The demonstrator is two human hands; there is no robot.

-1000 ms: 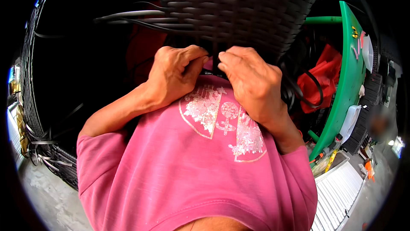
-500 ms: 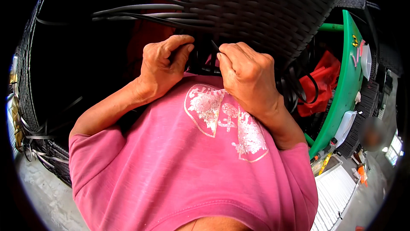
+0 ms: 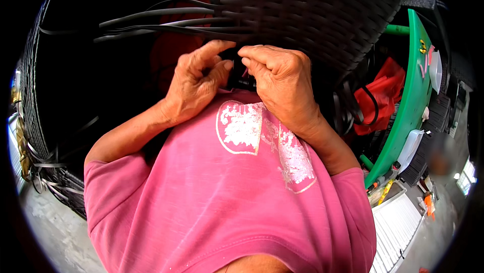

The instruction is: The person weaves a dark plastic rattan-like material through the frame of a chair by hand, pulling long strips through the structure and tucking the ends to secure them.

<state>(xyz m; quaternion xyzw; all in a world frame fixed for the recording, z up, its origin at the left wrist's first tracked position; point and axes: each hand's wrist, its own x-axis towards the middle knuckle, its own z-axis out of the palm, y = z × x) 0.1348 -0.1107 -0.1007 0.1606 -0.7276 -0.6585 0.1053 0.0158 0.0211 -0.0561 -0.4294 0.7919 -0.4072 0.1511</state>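
Note:
A dark woven panel [image 3: 307, 15] of flat strips hangs in front of me. Loose black strips [image 3: 186, 22] stick out from its left side, above my hands. Below its lower edge my left hand [image 3: 199, 78] holds its index finger stretched out, apart from the thumb, with nothing visible between them. Close beside it, my right hand [image 3: 282, 73] has thumb and fingers pinched together. Whatever is in that pinch, if anything, cannot be made out against the dark. Both hands are just past the front of my pink shirt [image 3: 217, 197].
On the right stands a green curved board [image 3: 403, 116] with a white holder [image 3: 411, 149] on it. Red plastic sheeting [image 3: 380, 96] and looped black strips [image 3: 348, 104] lie between it and the panel. A bundle of woven dark material [image 3: 38, 101] rises at the far left.
My right hand has shifted left toward the left hand, and the black strip end at its fingertips no longer shows. My left index finger has stretched out further.

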